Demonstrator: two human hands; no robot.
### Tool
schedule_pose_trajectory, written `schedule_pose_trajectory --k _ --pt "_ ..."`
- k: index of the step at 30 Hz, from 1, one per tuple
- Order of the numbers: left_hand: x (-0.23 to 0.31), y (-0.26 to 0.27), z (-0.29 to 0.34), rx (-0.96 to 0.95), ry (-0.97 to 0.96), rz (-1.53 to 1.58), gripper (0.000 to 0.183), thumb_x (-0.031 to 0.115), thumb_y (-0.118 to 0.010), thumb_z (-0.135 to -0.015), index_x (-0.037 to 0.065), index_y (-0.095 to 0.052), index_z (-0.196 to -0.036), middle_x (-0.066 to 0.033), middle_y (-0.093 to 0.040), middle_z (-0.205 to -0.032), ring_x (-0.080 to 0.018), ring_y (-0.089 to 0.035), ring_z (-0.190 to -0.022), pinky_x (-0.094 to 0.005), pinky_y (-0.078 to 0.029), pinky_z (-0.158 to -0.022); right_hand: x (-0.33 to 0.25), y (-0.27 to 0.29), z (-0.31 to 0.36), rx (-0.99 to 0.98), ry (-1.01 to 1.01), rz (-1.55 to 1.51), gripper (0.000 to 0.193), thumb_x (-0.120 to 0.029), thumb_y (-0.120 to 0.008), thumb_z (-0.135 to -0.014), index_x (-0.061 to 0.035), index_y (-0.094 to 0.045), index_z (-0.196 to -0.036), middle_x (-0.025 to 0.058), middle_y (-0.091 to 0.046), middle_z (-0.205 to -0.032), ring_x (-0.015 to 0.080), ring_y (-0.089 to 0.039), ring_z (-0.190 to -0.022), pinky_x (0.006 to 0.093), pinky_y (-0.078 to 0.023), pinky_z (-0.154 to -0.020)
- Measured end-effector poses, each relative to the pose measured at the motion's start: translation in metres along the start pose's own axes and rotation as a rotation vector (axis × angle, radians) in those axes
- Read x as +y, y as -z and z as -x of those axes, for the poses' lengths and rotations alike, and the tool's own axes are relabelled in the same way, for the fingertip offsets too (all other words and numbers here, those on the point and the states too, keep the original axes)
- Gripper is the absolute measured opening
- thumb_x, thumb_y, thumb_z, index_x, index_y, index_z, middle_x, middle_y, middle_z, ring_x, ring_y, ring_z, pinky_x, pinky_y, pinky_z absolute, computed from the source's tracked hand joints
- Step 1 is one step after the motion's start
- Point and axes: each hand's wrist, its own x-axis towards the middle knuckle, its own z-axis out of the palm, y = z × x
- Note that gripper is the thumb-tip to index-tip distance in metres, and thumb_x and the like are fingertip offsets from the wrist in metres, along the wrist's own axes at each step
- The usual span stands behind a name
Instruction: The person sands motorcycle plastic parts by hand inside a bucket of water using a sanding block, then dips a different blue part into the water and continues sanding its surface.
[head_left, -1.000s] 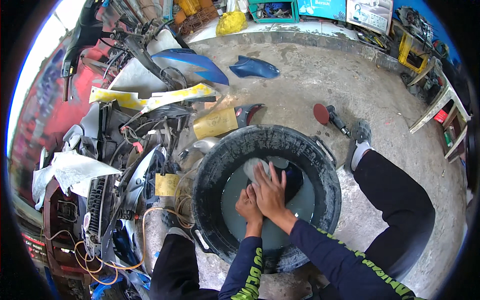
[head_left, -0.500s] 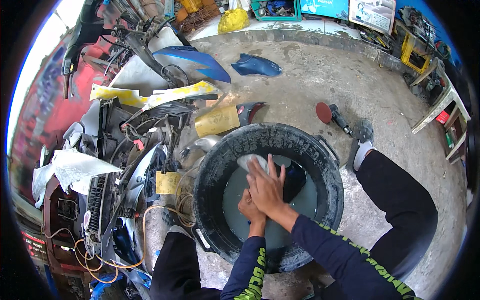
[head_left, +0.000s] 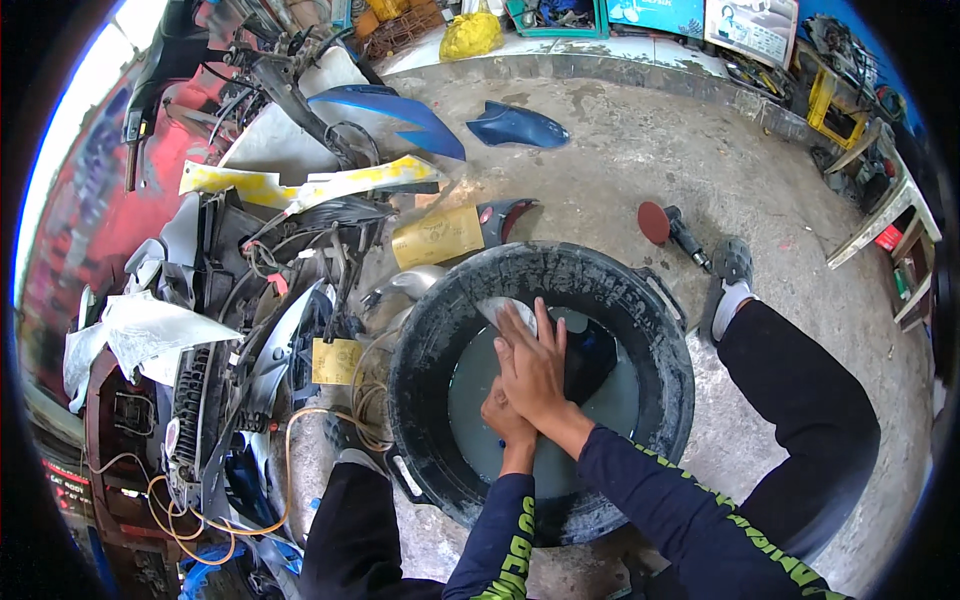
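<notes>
Pale grey curved panel (head_left: pixel 497 312), seemingly a plastic body part, lying half-sunk in cloudy water inside a big black round tub (head_left: pixel 660 330) on the concrete floor (head_left: pixel 640 150). Right hand (head_left: pixel 532 362) spread flat, fingers extended, pressing down on the panel; nothing gripped. Left hand (head_left: pixel 503 415) tucked just below and touching the right wrist, fingers curled, hold impossible to make out. A dark piece (head_left: pixel 590 360) in the water just beside the right hand. Looks like wet rubbing or washing of the panel, mid-stroke; next stroke likely calling for steady flat pressure with the piece kept from sliding. Outward: knees in black trousers either side of the tub, a red-disc sander (head_left: pixel 668 226) near the far rim, blue fairing pieces (head_left: pixel 518 126) beyond, a stripped motorbike (head_left: pixel 250 300) with loose wiring to the left.
</notes>
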Motion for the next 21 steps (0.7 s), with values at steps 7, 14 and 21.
schedule_pose_trajectory --k 7,14,21 --pt "-0.004 -0.001 -0.01 0.015 0.068 -0.098 0.04 0.032 -0.062 -0.098 0.004 -0.058 -0.071 -0.0204 -0.058 -0.061 -0.0388 -0.056 -0.054 -0.0453 -0.043 -0.053 0.012 -0.001 0.024 0.003 -0.041 0.01 0.045 -0.026 -0.046 -0.101 -0.0091 -0.055 -0.142 0.0086 -0.044 -0.155 0.0437 -0.029 -0.146 0.0669 -0.016 -0.114" --pt "-0.004 0.0 -0.009 -0.01 0.11 -0.128 0.043 0.03 -0.056 -0.103 -0.002 -0.056 -0.075 -0.0138 -0.043 -0.059 -0.0137 -0.038 -0.059 -0.0373 -0.038 -0.054 0.016 0.006 -0.012 -0.057 -0.057 0.048 0.041 -0.03 -0.047 -0.101 -0.0148 -0.061 -0.137 0.0049 -0.053 -0.148 0.0423 -0.031 -0.145 0.0693 -0.014 -0.114" --pt "-0.004 -0.002 -0.016 -0.119 0.19 -0.108 0.043 0.03 -0.057 -0.104 0.001 -0.053 -0.072 0.0012 -0.045 -0.062 -0.0105 -0.04 -0.061 -0.0328 -0.037 -0.055 0.029 0.011 -0.036 -0.027 -0.222 0.023 0.039 -0.028 -0.045 -0.102 -0.011 -0.064 -0.131 0.0046 -0.057 -0.144 0.0425 -0.035 -0.143 0.0691 -0.017 -0.113"
